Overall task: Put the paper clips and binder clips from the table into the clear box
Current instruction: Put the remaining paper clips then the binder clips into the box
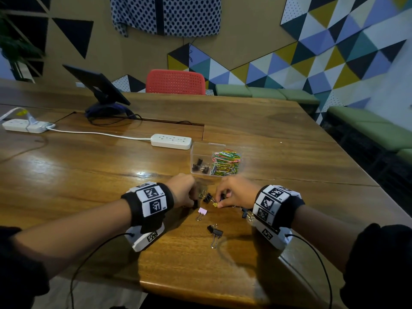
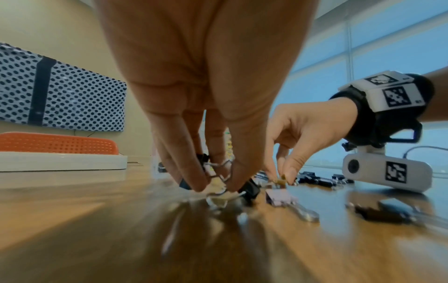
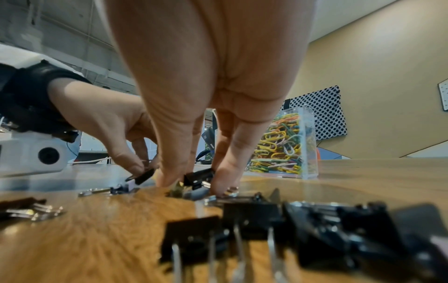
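Pinching w/ both hands at once, low in the head view's centre. Left hand (image 1: 181, 190) is gripping a black binder clip (image 2: 249, 188) by its wire handles, thumb and forefinger curled round it. Right hand (image 1: 236, 192) is nipping a small yellow clip (image 1: 215, 204) between thumb and fingertip, a second black clip (image 3: 197, 177) sitting btwn its fingers. Clear box (image 1: 215, 160) is lying just above both hands in that frame, slightly nearer the right, paper clips (image 3: 278, 145) filling its right compartment. Pink clip (image 1: 202, 211) is waiting below the hands, another black clip (image 1: 215, 230) lower still; likely next pickups.
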The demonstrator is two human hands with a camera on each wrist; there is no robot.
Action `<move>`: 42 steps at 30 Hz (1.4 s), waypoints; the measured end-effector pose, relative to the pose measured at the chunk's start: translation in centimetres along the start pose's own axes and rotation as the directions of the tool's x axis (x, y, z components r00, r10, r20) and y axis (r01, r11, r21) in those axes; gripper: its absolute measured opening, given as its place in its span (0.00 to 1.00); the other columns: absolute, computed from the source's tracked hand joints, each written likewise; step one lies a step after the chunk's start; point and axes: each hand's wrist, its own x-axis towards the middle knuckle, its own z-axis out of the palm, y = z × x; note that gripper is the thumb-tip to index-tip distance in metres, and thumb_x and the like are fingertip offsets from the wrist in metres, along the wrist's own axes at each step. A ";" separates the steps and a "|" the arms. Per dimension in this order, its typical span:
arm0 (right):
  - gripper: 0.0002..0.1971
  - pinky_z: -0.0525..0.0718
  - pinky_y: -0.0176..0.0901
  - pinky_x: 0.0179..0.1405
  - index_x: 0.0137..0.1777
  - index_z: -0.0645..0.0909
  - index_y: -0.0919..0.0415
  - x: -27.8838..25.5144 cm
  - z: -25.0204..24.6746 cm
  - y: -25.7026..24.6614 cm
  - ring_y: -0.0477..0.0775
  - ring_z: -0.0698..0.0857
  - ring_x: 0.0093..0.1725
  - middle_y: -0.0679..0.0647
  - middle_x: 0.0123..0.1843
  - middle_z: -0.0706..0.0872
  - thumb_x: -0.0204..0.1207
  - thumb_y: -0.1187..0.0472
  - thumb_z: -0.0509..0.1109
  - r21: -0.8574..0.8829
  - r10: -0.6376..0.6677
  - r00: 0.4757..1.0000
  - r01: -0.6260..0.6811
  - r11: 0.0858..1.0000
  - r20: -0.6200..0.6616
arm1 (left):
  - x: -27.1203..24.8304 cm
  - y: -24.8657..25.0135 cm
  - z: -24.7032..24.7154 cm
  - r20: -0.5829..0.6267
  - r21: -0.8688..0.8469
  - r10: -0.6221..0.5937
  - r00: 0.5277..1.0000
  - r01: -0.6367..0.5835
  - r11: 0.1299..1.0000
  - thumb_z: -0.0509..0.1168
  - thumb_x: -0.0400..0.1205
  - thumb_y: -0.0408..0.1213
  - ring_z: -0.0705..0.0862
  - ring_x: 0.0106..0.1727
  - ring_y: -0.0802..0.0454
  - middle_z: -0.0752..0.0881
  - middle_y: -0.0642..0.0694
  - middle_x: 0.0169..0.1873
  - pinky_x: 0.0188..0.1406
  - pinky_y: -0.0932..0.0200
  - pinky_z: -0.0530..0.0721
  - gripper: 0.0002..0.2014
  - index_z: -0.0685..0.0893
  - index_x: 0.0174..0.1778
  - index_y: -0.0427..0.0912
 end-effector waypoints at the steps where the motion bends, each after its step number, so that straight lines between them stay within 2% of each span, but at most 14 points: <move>1: 0.08 0.82 0.41 0.56 0.48 0.86 0.56 0.0 0.0 0.0 0.38 0.76 0.48 0.44 0.50 0.82 0.72 0.54 0.73 -0.001 -0.004 1.000 0.004 1.000 -0.002 | 0.2 -0.1 -0.3 -0.016 -0.021 -0.007 1.000 0.006 1.000 0.71 0.75 0.35 0.79 0.47 0.55 0.83 0.48 0.47 0.42 0.66 0.77 0.06 0.85 0.46 0.42; 4: 0.07 0.81 0.39 0.54 0.47 0.85 0.55 0.0 0.0 0.2 0.36 0.74 0.45 0.40 0.47 0.77 0.72 0.54 0.73 -0.010 -0.016 1.000 0.016 1.000 -0.008 | 0.8 -0.1 -1.8 -0.097 -0.118 -0.013 0.995 0.001 0.993 0.71 0.75 0.34 0.78 0.43 0.58 0.81 0.51 0.42 0.33 0.70 0.75 0.06 0.85 0.46 0.40; 8: 0.05 0.79 0.36 0.49 0.46 0.83 0.55 0.1 0.1 0.0 0.37 0.74 0.45 0.42 0.48 0.77 0.73 0.57 0.73 -0.008 -0.026 1.000 0.026 1.000 -0.010 | 2.4 0.1 -4.7 -0.205 -0.225 -0.034 0.978 -0.014 0.974 0.71 0.74 0.33 0.79 0.43 0.57 0.83 0.50 0.41 0.37 0.69 0.76 0.03 0.83 0.39 0.43; 11: 0.10 0.76 0.37 0.49 0.54 0.81 0.54 0.1 0.1 -0.4 0.43 0.76 0.50 0.48 0.55 0.80 0.73 0.57 0.72 -0.075 -0.018 1.000 0.019 0.997 0.021 | 3.9 -0.2 -6.4 -0.279 -0.315 -0.106 0.954 0.014 0.949 0.72 0.73 0.33 0.80 0.42 0.56 0.83 0.50 0.39 0.33 0.69 0.73 0.08 0.80 0.33 0.47; 14: 0.18 0.77 0.43 0.56 0.64 0.77 0.49 0.2 0.0 -0.6 0.51 0.77 0.61 0.51 0.63 0.79 0.74 0.55 0.71 -0.142 -0.014 0.998 0.022 0.990 0.060 | 5.3 -0.1 -7.3 -0.373 -0.323 -0.160 0.914 0.033 0.946 0.74 0.72 0.34 0.81 0.43 0.53 0.86 0.46 0.41 0.38 0.64 0.75 0.04 0.84 0.37 0.42; 17: 0.17 0.78 0.44 0.59 0.65 0.78 0.48 0.1 0.0 -0.6 0.51 0.78 0.62 0.51 0.64 0.79 0.76 0.54 0.69 -0.144 -0.039 0.996 0.050 0.988 0.076 | 6.5 0.2 -7.3 -0.429 -0.282 -0.184 0.884 0.062 0.957 0.74 0.72 0.34 0.82 0.46 0.51 0.87 0.44 0.43 0.44 0.59 0.79 0.06 0.87 0.42 0.38; 20: 0.14 0.78 0.42 0.57 0.62 0.81 0.49 -0.1 -0.1 -0.6 0.50 0.79 0.61 0.51 0.62 0.81 0.77 0.54 0.68 -0.115 -0.063 0.996 0.069 0.991 0.057 | 7.5 0.6 -6.5 -0.422 -0.226 -0.169 0.891 0.076 0.971 0.72 0.74 0.34 0.84 0.49 0.48 0.87 0.42 0.48 0.48 0.56 0.84 0.06 0.87 0.44 0.38; 24: 0.13 0.80 0.44 0.57 0.62 0.81 0.50 -0.2 -0.2 -0.6 0.51 0.80 0.59 0.52 0.60 0.82 0.78 0.55 0.66 -0.129 -0.091 0.995 0.097 0.987 0.052 | 7.9 0.8 -4.9 -0.457 -0.137 -0.123 0.881 0.067 0.988 0.72 0.74 0.34 0.77 0.49 0.51 0.77 0.41 0.56 0.45 0.64 0.75 0.05 0.85 0.44 0.38; 26: 0.13 0.81 0.46 0.57 0.61 0.80 0.51 -0.2 -0.2 -0.7 0.51 0.80 0.58 0.52 0.60 0.82 0.78 0.56 0.66 -0.146 -0.086 0.995 0.093 0.985 0.054 | 7.9 0.8 -4.7 -0.458 -0.143 -0.122 0.880 0.063 0.988 0.71 0.75 0.34 0.77 0.53 0.50 0.74 0.41 0.58 0.47 0.64 0.75 0.06 0.85 0.46 0.38; 28: 0.12 0.81 0.47 0.54 0.60 0.80 0.53 -0.2 -0.3 -0.8 0.50 0.80 0.53 0.52 0.55 0.82 0.77 0.58 0.66 -0.151 -0.082 0.995 0.089 0.984 0.049 | 8.0 0.7 -4.8 -0.431 -0.137 -0.112 0.895 0.058 0.989 0.69 0.76 0.34 0.78 0.58 0.47 0.76 0.41 0.59 0.52 0.60 0.77 0.07 0.86 0.49 0.39; 31: 0.12 0.79 0.42 0.48 0.58 0.80 0.55 0.0 -0.5 -1.3 0.46 0.73 0.45 0.46 0.45 0.74 0.76 0.63 0.65 -0.166 -0.076 0.996 0.084 0.983 0.055 | 8.2 0.5 -4.9 -0.390 -0.114 -0.083 0.917 0.041 0.993 0.66 0.79 0.34 0.81 0.59 0.47 0.81 0.41 0.60 0.58 0.56 0.81 0.08 0.85 0.53 0.40; 36: 0.09 0.69 0.31 0.36 0.54 0.80 0.57 0.0 -0.5 -1.7 0.41 0.69 0.36 0.38 0.34 0.66 0.74 0.62 0.69 -0.171 -0.079 0.995 0.088 0.981 0.057 | 8.4 0.3 -4.7 -0.356 -0.114 -0.043 0.934 0.002 0.994 0.61 0.82 0.34 0.83 0.59 0.49 0.85 0.43 0.59 0.58 0.57 0.80 0.11 0.84 0.58 0.41; 39: 0.09 0.62 0.25 0.31 0.54 0.80 0.58 0.0 -0.5 -1.8 0.35 0.66 0.32 0.38 0.33 0.65 0.74 0.61 0.70 -0.135 -0.060 0.996 0.067 0.989 0.059 | 8.3 0.5 -4.7 -0.332 -0.131 -0.014 0.943 -0.031 0.991 0.58 0.84 0.34 0.84 0.57 0.48 0.86 0.44 0.58 0.57 0.55 0.81 0.14 0.82 0.63 0.42; 42: 0.09 0.65 0.26 0.31 0.52 0.82 0.57 0.2 -0.4 -1.7 0.34 0.69 0.33 0.38 0.33 0.69 0.72 0.62 0.73 -0.053 -0.010 0.999 0.012 0.999 0.044 | 7.7 0.4 -4.9 -0.346 -0.159 0.022 0.938 -0.082 0.984 0.56 0.84 0.30 0.85 0.53 0.48 0.87 0.45 0.57 0.55 0.53 0.83 0.16 0.80 0.65 0.43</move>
